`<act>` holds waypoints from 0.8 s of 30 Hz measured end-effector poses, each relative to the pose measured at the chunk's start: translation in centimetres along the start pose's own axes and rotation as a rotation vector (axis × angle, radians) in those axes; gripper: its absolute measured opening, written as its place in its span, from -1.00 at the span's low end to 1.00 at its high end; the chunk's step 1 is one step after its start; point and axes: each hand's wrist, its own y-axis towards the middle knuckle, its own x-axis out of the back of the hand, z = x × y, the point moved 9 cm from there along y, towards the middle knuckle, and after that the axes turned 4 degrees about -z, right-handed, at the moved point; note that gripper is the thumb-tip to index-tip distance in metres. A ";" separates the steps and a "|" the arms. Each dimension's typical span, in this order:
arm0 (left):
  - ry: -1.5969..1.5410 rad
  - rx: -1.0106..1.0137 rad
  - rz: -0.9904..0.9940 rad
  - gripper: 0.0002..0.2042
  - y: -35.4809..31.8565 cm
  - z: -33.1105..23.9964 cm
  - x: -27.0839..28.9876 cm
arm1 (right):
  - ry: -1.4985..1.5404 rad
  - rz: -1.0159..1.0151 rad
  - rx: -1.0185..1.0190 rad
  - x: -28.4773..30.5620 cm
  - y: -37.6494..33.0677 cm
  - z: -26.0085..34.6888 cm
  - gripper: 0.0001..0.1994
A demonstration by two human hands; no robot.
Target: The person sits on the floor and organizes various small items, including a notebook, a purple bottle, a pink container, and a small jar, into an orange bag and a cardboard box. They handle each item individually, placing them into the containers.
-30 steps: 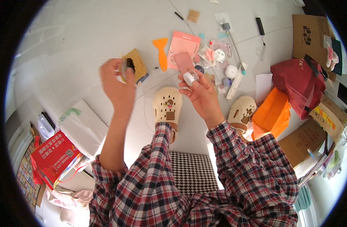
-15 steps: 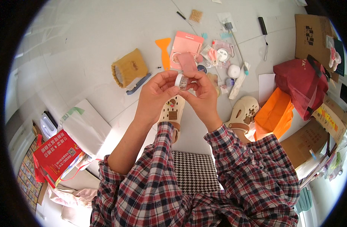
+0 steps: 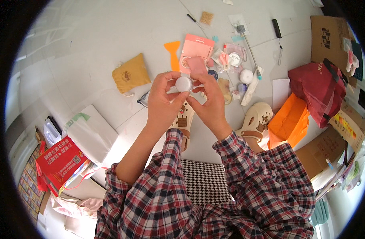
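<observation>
Floor: a pale grey floor (image 3: 91, 47) lies under both hands, with lots of small things spread out past them.
Red bag: a dark red bag (image 3: 316, 93) sits far off to the right of the right hand.
Orange bag: an orange paper bag (image 3: 288, 121) stands to the right of the right hand, closer than the red one.
Shoes: one cream shoe (image 3: 182, 121) lies right under the hands; the other cream shoe (image 3: 256, 121) is off to the right.
Pouch: a yellow cloth pouch (image 3: 130, 74) lies to the left of the left hand.
Left hand: the left hand (image 3: 163, 101) pinches the little jar from the left side, thumb and fingers curled on it.
Right hand: the right hand (image 3: 209, 104) pinches the same jar from the right side.
Little jar: a small round white jar (image 3: 183, 84) sits between the fingertips of both hands, up at the top of them. Its round face looks up at us. Both hands are equally near.
</observation>
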 end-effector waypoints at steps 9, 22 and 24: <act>-0.329 0.219 0.147 -0.62 -0.2 0.7 -1.2 | -0.173 -0.011 0.163 0.9 0.3 2.2 -0.50; -0.389 0.496 0.280 -0.68 -3.8 5.0 -1.9 | -0.469 0.119 0.317 1.0 -1.6 5.1 -0.51; -0.419 0.526 0.333 -0.64 -4.2 5.3 -2.4 | -0.482 0.154 0.290 0.8 -1.9 4.5 -0.51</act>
